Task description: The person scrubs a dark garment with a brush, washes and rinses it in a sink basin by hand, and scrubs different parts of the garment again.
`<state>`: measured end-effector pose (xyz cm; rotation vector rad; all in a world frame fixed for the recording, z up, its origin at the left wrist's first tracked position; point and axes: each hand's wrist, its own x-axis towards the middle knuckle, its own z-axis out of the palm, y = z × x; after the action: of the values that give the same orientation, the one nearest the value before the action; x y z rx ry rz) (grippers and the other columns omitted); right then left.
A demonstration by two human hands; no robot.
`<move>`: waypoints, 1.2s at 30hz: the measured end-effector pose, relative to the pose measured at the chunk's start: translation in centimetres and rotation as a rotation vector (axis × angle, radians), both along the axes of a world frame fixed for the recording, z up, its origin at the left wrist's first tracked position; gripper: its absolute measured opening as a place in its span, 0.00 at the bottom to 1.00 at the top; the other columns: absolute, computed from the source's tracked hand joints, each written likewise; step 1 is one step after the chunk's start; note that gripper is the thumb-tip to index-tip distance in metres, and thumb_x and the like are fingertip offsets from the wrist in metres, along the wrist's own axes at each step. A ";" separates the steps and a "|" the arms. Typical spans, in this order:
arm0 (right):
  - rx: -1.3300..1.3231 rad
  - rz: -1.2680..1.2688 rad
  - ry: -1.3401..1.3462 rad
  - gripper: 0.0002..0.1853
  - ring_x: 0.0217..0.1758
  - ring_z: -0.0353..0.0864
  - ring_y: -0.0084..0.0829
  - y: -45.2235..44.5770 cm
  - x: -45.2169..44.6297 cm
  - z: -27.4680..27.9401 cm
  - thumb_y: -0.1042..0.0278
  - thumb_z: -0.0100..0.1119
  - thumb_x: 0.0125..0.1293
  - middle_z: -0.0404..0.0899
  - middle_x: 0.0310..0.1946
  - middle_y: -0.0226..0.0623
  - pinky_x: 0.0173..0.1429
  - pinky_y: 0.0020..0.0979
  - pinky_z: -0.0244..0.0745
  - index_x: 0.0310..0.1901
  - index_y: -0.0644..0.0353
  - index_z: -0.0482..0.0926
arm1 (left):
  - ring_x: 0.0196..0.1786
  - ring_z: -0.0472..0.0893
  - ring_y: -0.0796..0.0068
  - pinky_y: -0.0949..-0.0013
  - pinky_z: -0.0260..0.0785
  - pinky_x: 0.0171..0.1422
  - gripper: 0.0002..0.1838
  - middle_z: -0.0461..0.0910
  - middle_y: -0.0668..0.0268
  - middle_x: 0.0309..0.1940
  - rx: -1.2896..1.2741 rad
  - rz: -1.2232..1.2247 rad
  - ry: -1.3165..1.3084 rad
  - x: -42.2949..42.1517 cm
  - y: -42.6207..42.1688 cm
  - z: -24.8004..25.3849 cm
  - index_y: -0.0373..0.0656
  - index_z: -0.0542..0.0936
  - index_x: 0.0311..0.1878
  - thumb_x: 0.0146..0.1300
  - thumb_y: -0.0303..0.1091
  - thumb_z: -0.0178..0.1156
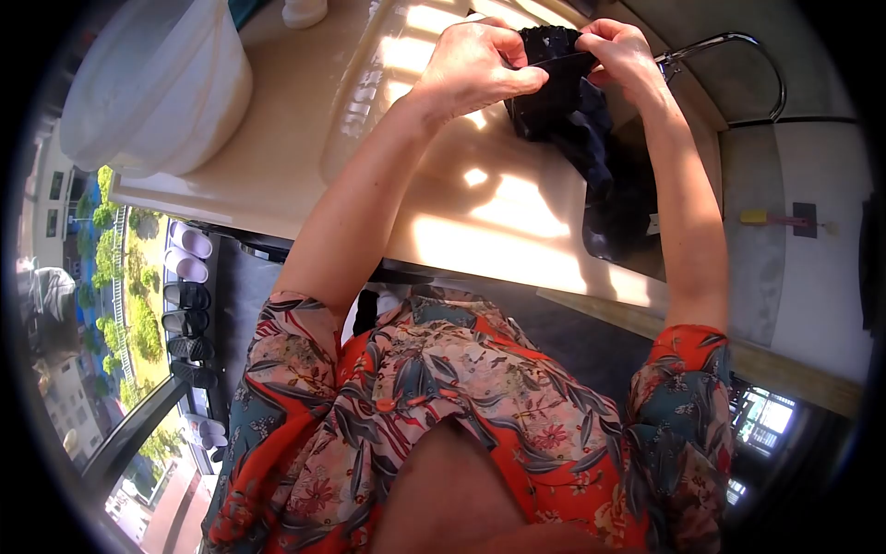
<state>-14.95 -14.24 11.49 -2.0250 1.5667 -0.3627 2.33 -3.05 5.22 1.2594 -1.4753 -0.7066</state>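
Floral top (489, 360) nearest cam, well below fingers. L hand (480, 63) & R hand (626, 57) fingers clamped on upper edge of dark cloth (558, 97); rest trails camera-side of fingertips. Tap (783, 83) R of fingers. Poss. risk: one pinch loosens, cloth slips.

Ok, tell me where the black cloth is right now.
In the head view, the black cloth is above and right of centre, pinched by the left hand and right hand, with the tap further right.
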 end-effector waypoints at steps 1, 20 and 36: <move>0.020 -0.002 -0.063 0.05 0.26 0.71 0.18 0.4 -0.1 0.0 0.67 0.55 0.56 0.73 0.24 0.23 0.28 0.23 0.72 0.34 0.57 0.75 | 0.28 0.75 0.72 0.71 0.68 0.35 0.13 0.74 0.66 0.21 -0.050 0.007 -0.032 -0.1 0.0 -0.1 0.40 0.76 0.19 0.40 0.41 0.63; 0.062 0.182 0.005 0.07 0.26 0.75 0.20 -2.3 -0.7 -1.2 0.70 0.57 0.56 0.75 0.26 0.28 0.26 0.23 0.74 0.35 0.62 0.75 | 0.32 0.71 0.82 0.77 0.64 0.39 0.15 0.75 0.69 0.34 0.061 0.006 0.417 0.1 -2.4 -4.0 0.38 0.74 0.38 0.42 0.24 0.60; 0.047 0.214 -0.011 0.17 0.30 0.75 0.18 0.5 2.4 -2.2 0.73 0.56 0.52 0.78 0.27 0.27 0.31 0.22 0.73 0.46 0.58 0.75 | 0.28 0.75 0.81 0.78 0.68 0.34 0.10 0.78 0.67 0.27 0.394 -0.243 0.632 0.4 -2.9 -5.0 0.38 0.77 0.35 0.45 0.21 0.58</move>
<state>-12.53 -13.79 9.28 -2.1250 1.3230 -0.2523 2.73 -5.93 0.25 1.0026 -0.9908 -1.4608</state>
